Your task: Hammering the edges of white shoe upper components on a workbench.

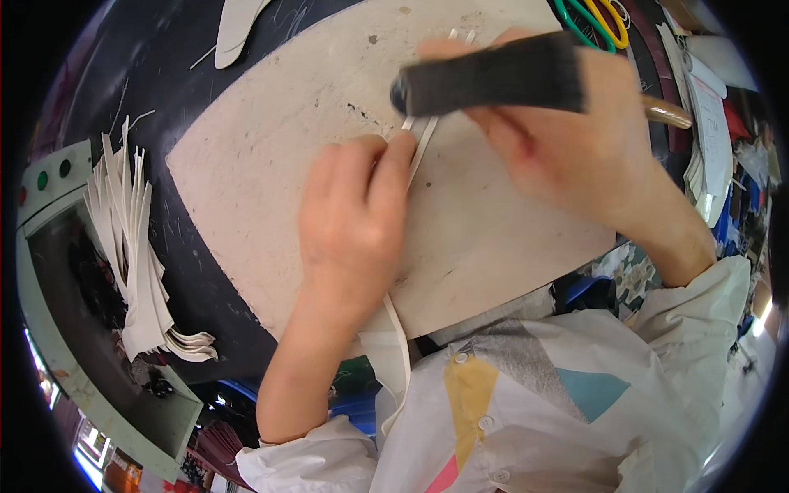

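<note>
My left hand [353,201] rests on a pale board [493,222], its fingers bent and pressed down on a narrow white strip [422,152]. The strip runs between the fingertips and continues below that hand as a wider pale band [394,329] hanging over the board's near edge. In my right hand [575,156] is a hammer [493,78] with a black head, blurred by motion. Its light brown handle end [667,112] sticks out beyond the hand. The head is over the strip's far part and hides some of it; I cannot tell if they touch.
A bundle of cream strips [136,255] hangs at the left beside a grey machine box with buttons [53,177]. Pale cut pieces [237,33] lie at the far left on the dark table [177,90]. Green-and-yellow-handled scissors [604,20] and papers [708,140] are at the right.
</note>
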{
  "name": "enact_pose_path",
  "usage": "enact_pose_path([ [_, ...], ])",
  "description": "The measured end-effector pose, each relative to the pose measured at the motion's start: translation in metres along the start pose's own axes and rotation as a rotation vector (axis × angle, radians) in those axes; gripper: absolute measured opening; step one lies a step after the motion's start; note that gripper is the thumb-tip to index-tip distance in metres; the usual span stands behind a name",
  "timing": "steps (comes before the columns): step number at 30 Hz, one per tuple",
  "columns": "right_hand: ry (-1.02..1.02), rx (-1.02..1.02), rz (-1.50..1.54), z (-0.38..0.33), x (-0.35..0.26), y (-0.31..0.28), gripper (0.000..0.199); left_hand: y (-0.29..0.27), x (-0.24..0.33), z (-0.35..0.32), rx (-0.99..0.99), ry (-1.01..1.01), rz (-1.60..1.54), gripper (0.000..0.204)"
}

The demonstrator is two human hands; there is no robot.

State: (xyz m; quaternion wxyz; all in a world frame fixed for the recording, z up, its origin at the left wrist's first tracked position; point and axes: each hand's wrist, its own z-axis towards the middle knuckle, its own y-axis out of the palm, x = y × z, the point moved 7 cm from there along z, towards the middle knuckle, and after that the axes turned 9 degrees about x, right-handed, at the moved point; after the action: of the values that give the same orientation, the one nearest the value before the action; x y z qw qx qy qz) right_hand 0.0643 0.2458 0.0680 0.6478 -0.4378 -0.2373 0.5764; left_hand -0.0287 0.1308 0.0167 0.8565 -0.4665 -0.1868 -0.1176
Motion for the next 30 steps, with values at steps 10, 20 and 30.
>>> enact_pose_path([
  [10,-0.001,-0.046,0.056,-0.012,-0.013,0.007,0.047,-0.015,-0.009,-0.010,0.006,-0.069,0.095,0.031],
  [20,0.012,-0.056,0.086,-0.011,-0.023,0.011,0.047,-0.019,-0.002,-0.026,-0.020,-0.003,0.013,0.036],
  [30,-0.015,-0.036,0.102,-0.010,-0.035,0.011,0.045,-0.035,-0.005,-0.038,0.008,-0.004,0.185,0.030],
])
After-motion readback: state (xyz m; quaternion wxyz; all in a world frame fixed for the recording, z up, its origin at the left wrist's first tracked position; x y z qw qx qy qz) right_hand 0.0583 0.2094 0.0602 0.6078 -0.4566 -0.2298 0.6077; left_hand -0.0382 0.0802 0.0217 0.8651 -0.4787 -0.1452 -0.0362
